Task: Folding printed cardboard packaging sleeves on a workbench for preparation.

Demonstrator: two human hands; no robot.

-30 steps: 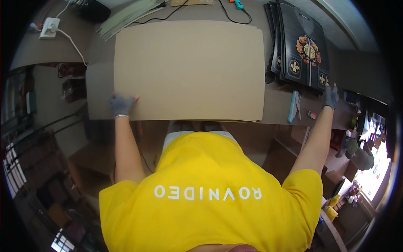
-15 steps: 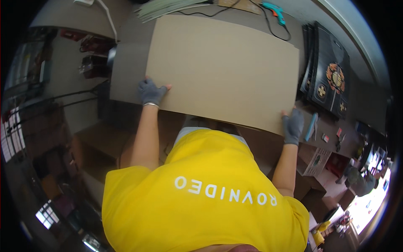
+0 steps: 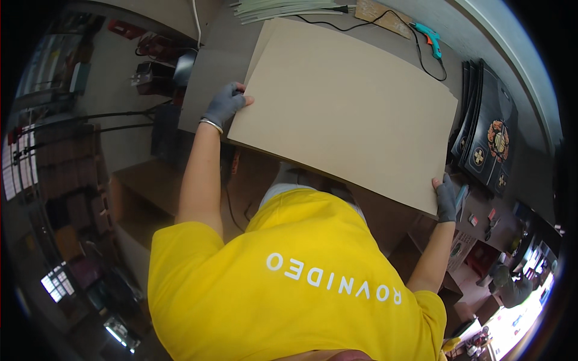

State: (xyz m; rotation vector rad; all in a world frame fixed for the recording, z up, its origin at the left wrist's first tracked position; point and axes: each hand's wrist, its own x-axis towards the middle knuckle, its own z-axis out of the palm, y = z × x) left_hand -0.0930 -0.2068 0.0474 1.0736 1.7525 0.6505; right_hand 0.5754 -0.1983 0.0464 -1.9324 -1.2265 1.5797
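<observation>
While both our hands are on the brown board [image 3: 349, 114], the step in hand reads as handling the top sheet by its edges. Board sits center to upper right of frame, slanting down to the right, near edge out past the table [image 3: 208, 78] front.

Left hand [image 3: 226, 103], grey fingerless glove: thumb on the face, fingers curled round the left edge. Right hand [image 3: 445, 198], same glove: gripping near the lower right corner, thumb on top; fingers underneath hidden. Can't tell if the board is fully off what's below. A second sheet [image 3: 263, 45] peeks out at its upper left, so the two aren't aligned.

Next move, our call: keep both grips, work both ends together, watch that the lower sheet doesn't drag along.

Around us: black printed panels [image 3: 490, 132] stacked at right, close to the board's right edge; likeliest snag if we swing that way. Upper right, teal glue gun [image 3: 427, 39], its black cable [image 3: 343, 30] looping just past the far edge; could catch a corner. Pale strips [image 3: 289, 9] lie at top center. Light-blue tool [image 3: 462, 201] sits just beside our right hand, partly hidden; easy to knock.
</observation>
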